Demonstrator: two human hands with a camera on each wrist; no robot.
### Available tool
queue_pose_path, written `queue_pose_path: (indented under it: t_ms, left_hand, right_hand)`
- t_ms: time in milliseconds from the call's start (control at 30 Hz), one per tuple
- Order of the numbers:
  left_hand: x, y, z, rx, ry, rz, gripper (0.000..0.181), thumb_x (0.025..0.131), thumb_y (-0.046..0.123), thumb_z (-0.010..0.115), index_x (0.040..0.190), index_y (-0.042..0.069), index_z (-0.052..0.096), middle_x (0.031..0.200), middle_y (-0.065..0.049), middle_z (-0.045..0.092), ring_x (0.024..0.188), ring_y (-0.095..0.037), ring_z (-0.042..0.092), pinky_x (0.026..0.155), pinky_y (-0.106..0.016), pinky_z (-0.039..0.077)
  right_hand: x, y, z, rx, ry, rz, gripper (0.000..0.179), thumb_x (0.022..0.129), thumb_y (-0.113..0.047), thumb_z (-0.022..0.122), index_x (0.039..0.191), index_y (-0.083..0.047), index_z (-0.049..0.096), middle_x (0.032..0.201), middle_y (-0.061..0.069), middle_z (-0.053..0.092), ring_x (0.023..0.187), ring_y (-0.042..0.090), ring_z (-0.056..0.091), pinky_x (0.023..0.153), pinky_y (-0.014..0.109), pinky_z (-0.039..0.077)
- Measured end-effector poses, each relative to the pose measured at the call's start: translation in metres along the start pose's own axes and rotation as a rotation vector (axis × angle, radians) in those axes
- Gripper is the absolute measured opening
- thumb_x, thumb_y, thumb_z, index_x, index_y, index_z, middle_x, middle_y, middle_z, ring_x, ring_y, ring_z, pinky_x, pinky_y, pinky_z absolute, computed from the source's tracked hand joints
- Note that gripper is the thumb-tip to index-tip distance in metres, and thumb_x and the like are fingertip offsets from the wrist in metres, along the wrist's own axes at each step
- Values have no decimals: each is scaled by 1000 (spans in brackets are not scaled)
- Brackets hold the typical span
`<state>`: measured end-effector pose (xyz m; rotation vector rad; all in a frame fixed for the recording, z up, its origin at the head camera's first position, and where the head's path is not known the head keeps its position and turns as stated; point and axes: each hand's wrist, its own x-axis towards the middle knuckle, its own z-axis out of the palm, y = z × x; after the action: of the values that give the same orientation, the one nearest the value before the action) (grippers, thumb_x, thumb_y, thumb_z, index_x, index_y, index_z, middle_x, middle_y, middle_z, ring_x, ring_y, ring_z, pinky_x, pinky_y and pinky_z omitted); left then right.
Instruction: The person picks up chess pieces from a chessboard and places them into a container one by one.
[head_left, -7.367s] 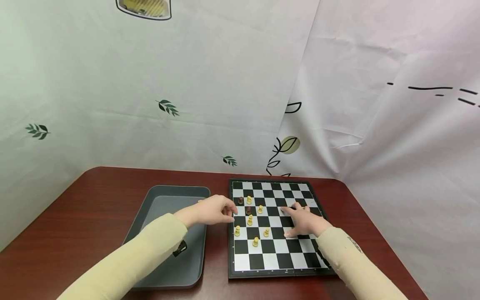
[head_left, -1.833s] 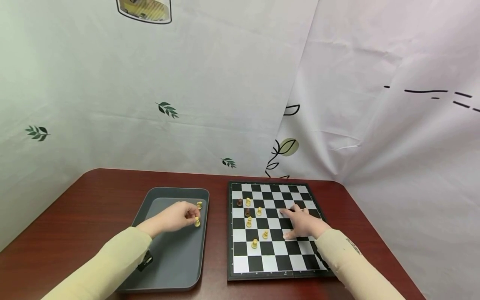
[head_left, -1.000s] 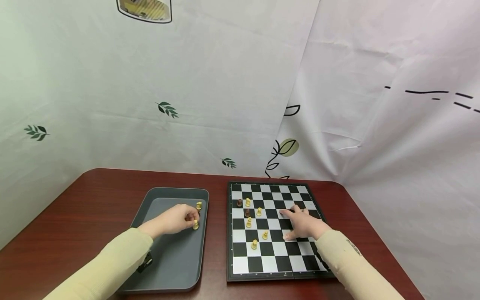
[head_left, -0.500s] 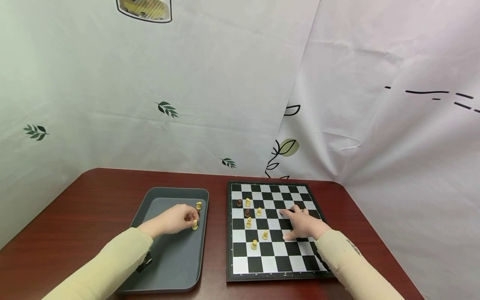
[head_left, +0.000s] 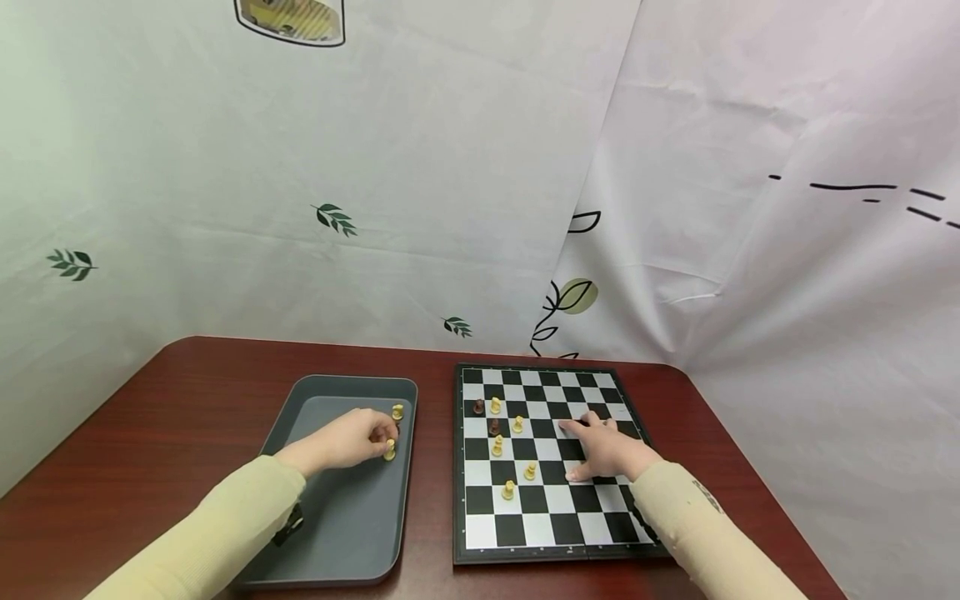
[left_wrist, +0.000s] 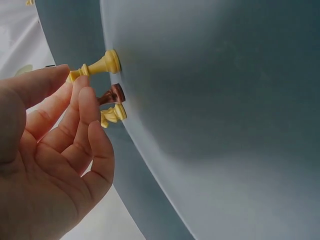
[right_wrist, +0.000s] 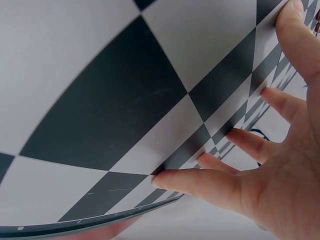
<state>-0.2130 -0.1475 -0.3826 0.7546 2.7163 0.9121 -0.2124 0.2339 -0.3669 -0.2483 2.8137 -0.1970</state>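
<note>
Over the right side of the grey tray (head_left: 337, 533), my left hand (head_left: 352, 437) pinches a yellow chess piece (left_wrist: 102, 64) near its top between thumb and fingertips. The piece's base is at the tray's inner edge, and the fingers hide its head. Close beside it in the tray are a brown chess piece (left_wrist: 114, 94) and a yellow knight (left_wrist: 115, 115). My right hand (head_left: 603, 446) rests with spread fingers on the chessboard (head_left: 543, 550), fingertips touching the squares in the right wrist view, and holds nothing.
Several yellow chess pieces, one a front pawn (head_left: 508, 490), stand on the board's left half with two brown pieces (head_left: 478, 407). A strip of the reddish table (head_left: 431, 500) separates tray and board. A white printed cloth (head_left: 420, 167) hangs behind.
My left hand has moved from the board's left edge to the tray; the yellow piece once at that edge is gone from the board. Over the last second little moves; the right hand stays.
</note>
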Motion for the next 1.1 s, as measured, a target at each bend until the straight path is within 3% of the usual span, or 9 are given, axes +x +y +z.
queue_pose_path:
  t_ms: [333, 633, 1100]
  left_hand:
    - [-1, 2, -5, -7, 16, -33, 8, 87, 5, 64, 95, 3, 65, 74, 4, 58, 64, -10, 50, 58, -26, 42]
    - [-1, 5, -11, -10, 20, 5, 9, 88, 6, 62, 96, 3, 66, 76, 3, 60, 64, -8, 51, 57, -25, 43]
    - [2, 35, -14, -4, 4, 81, 12, 90, 9, 62, 100, 3, 66, 76, 2, 60, 64, -7, 50, 62, -25, 43]
  right_hand:
    - [1, 0, 1, -5, -1, -5, 82, 68, -34, 82, 139, -15, 45, 130, 19, 40, 117, 45, 39, 87, 56, 43]
    - [0, 0, 0, -9, -8, -3, 82, 69, -34, 81, 139, -15, 45, 129, 20, 40, 117, 47, 38, 88, 58, 42]
    - [1, 1, 1, -9, -5, -12, 82, 69, -34, 81, 140, -15, 44, 129, 20, 39, 118, 48, 38, 87, 57, 43]
